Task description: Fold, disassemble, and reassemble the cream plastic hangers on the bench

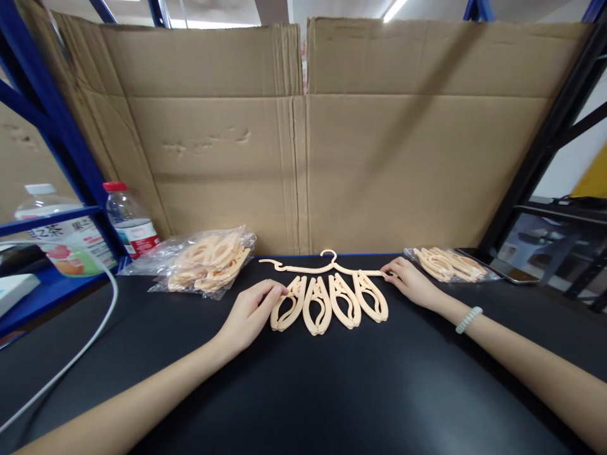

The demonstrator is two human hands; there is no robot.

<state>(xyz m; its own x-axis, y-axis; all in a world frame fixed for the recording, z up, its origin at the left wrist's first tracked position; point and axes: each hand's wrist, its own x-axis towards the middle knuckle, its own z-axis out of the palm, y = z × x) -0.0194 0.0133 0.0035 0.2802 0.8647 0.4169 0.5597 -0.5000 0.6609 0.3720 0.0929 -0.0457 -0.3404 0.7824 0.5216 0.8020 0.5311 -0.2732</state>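
Observation:
An unfolded cream plastic clothes hanger (310, 270) lies across the black table, hook toward the back and its left end bent. My right hand (411, 282) has its fingers closed at the hanger's right end. In front of it lie several folded hangers in a row, fanned out with their pointed ends toward me. The leftmost folded hanger (276, 323) is at the fingertips of my left hand (251, 311), whose thumb and fingers are closed on its upper left edge. Part of that grip is hidden. The rightmost folded hanger (382, 308) lies just left of my right hand.
A clear bag of folded hangers (208, 262) lies at the back left, a smaller bag (448, 264) at the back right beside a dark phone (502, 265). Cardboard panels (403, 158) wall the back. Bottles (133, 221) and a white cable (102, 328) are on the left.

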